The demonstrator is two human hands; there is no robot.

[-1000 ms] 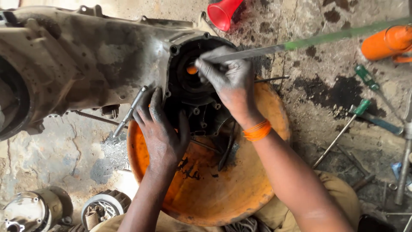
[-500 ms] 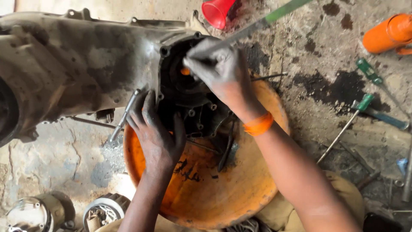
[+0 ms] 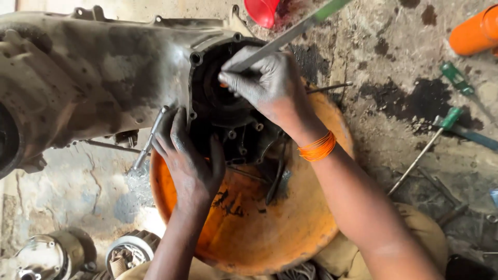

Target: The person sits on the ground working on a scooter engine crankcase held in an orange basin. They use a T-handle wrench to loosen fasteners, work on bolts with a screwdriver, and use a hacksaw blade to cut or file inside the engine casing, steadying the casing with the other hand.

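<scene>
A grimy grey engine casing (image 3: 98, 78) lies across a round orange basin (image 3: 270, 228). My left hand (image 3: 189, 158), black with grease, presses flat against the casing's lower edge beside its dark round opening (image 3: 223, 103). My right hand (image 3: 267, 83) grips a long screwdriver (image 3: 282, 39) with a green handle. Its tip sits at the opening's rim, under my fingers. An orange band (image 3: 316, 148) circles my right wrist.
On the oil-stained concrete floor lie two green-handled screwdrivers (image 3: 446, 122) (image 3: 456, 78) at the right. An orange cylinder (image 3: 474, 31) is at top right and a red funnel (image 3: 264, 10) at the top. Metal engine parts (image 3: 129, 251) rest at bottom left.
The screwdriver's handle has swung up from nearly level to steeply raised. My right hand stayed at the opening. My left hand kept its place on the casing.
</scene>
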